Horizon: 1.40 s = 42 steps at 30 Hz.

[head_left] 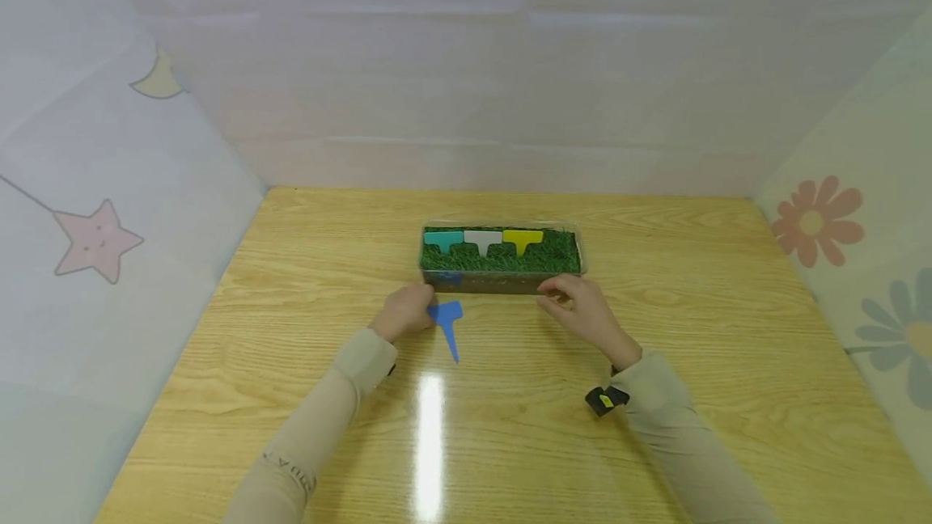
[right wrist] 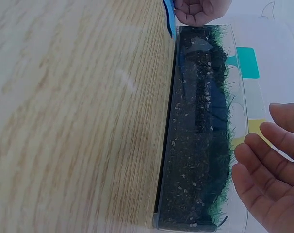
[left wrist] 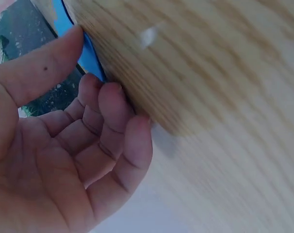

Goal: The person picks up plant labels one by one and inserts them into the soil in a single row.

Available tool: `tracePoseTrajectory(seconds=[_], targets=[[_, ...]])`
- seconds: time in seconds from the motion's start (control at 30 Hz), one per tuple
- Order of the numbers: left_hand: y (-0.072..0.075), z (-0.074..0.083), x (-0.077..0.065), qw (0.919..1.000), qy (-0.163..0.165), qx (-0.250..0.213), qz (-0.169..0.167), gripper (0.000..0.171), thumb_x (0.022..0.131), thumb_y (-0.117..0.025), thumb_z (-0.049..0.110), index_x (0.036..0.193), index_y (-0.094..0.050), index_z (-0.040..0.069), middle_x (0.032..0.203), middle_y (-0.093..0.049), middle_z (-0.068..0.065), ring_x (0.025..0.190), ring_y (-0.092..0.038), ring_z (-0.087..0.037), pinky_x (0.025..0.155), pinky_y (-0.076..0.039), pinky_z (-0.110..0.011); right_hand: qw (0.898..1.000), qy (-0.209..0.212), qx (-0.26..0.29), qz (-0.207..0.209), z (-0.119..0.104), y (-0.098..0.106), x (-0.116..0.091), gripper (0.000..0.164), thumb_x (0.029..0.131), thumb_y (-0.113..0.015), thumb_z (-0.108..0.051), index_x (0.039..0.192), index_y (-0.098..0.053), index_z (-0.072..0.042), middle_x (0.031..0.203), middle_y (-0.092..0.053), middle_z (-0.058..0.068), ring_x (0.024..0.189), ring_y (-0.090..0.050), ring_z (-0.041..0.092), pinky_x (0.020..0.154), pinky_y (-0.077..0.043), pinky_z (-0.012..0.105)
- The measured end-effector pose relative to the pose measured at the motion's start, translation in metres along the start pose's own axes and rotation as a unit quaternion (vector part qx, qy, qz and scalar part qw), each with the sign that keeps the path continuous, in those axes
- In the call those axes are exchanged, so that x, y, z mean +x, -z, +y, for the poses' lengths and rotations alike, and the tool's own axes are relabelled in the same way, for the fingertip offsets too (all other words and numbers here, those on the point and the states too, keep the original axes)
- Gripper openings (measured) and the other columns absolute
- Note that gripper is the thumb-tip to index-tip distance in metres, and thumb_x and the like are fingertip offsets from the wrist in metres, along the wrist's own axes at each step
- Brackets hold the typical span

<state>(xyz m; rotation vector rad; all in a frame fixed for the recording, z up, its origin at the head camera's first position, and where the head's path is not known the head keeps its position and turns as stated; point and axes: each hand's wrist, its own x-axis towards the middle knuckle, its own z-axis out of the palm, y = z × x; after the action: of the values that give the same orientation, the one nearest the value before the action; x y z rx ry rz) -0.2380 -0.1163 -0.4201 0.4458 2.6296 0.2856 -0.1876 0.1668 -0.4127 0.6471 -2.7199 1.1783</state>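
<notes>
A blue T-shaped plant label point(head_left: 447, 315) is at the table's surface in front of a clear planter box point(head_left: 502, 283), stem pointing toward me. My left hand point(head_left: 408, 310) pinches its broad head at the left corner; in the left wrist view the thumb overlaps the blue strip point(left wrist: 91, 56) and the fingertips are at its end. My right hand point(head_left: 578, 310) is by the box's front right corner, fingers loosely bent and holding nothing. In the grass point(head_left: 502, 263) inside the box stand a teal label point(head_left: 444, 239), a white label point(head_left: 483, 240) and a yellow label point(head_left: 523, 238).
The wooden table point(head_left: 692, 281) meets a pale wall covering point(head_left: 502, 103) behind the box. Side walls carry printed pictures. A black wrist strap piece point(head_left: 607, 400) hangs by the right sleeve. Dark soil point(right wrist: 193, 136) shows through the box's front side.
</notes>
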Motion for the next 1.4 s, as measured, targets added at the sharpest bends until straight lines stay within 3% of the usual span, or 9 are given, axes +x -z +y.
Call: tracePoseTrajectory(seconds=[0.27,0.57,0.7,0.8,0.97,1.2,1.4], targets=[[-0.001,-0.004,-0.003,0.9988,-0.019,-0.045,0.000,0.021,0.072,-0.078,0.019,0.075,-0.061,0.007,0.072,-0.056,-0.001,0.063,-0.046,-0.014,0.055,-0.039,-0.026,1.000,0.005,0.001,0.004,-0.001,-0.001,-0.001,0.017,0.083,-0.066,-0.007,0.096,-0.065,0.004,0.091,-0.063,0.013,0.078,-0.060,0.026,0.066,-0.052,0.037],[-0.003,-0.014,-0.002,0.9921,-0.082,-0.095,0.004,0.034,0.079,-0.069,0.009,0.058,-0.043,0.012,0.055,-0.035,0.003,0.054,-0.034,-0.011,0.055,-0.030,-0.025,1.000,0.002,-0.004,-0.003,0.000,-0.002,-0.002,0.018,0.084,-0.065,-0.008,0.098,-0.065,0.004,0.092,-0.063,0.013,0.078,-0.060,0.025,0.066,-0.052,0.036],[-0.004,-0.015,-0.001,0.9915,-0.100,-0.082,0.011,0.036,0.081,-0.067,0.008,0.058,-0.039,0.014,0.055,-0.033,0.002,0.054,-0.033,-0.011,0.057,-0.030,-0.026,1.000,-0.006,-0.005,-0.006,0.002,-0.002,-0.002,0.019,0.085,-0.064,-0.011,0.098,-0.065,0.003,0.092,-0.063,0.012,0.079,-0.060,0.024,0.067,-0.052,0.035],[-0.003,-0.012,-0.001,0.9926,-0.103,-0.063,0.015,0.029,0.082,-0.067,0.010,0.062,-0.046,0.013,0.058,-0.040,0.002,0.057,-0.038,-0.013,0.057,-0.033,-0.027,1.000,-0.005,-0.003,-0.006,0.001,-0.001,-0.002,0.019,0.085,-0.064,-0.010,0.098,-0.065,0.003,0.091,-0.063,0.012,0.079,-0.060,0.024,0.066,-0.052,0.035],[-0.003,-0.004,-0.002,0.9931,-0.114,-0.021,0.015,0.007,0.084,-0.065,0.015,0.086,-0.060,0.010,0.074,-0.055,0.001,0.066,-0.050,-0.014,0.059,-0.043,-0.029,1.000,-0.005,-0.001,-0.008,0.001,0.000,-0.002,0.018,0.085,-0.064,-0.009,0.098,-0.064,0.004,0.091,-0.063,0.013,0.079,-0.060,0.025,0.066,-0.052,0.035],[-0.003,0.008,-0.002,0.9932,-0.116,0.004,0.009,0.025,0.083,-0.067,0.021,0.102,-0.060,0.006,0.064,-0.053,0.001,0.055,-0.046,-0.011,0.049,-0.040,-0.024,1.000,-0.013,0.000,-0.011,0.002,0.000,-0.002,0.019,0.086,-0.064,-0.010,0.099,-0.064,0.003,0.092,-0.063,0.013,0.079,-0.060,0.025,0.067,-0.052,0.035],[-0.005,0.017,0.001,0.9930,-0.112,0.037,0.009,0.044,0.078,-0.072,0.033,0.109,-0.059,0.005,0.086,-0.062,-0.003,0.069,-0.057,-0.013,0.056,-0.047,-0.024,1.000,-0.006,-0.006,-0.004,0.004,-0.002,-0.003,0.017,0.084,-0.065,-0.008,0.096,-0.065,0.004,0.090,-0.064,0.012,0.077,-0.060,0.025,0.064,-0.052,0.034]])
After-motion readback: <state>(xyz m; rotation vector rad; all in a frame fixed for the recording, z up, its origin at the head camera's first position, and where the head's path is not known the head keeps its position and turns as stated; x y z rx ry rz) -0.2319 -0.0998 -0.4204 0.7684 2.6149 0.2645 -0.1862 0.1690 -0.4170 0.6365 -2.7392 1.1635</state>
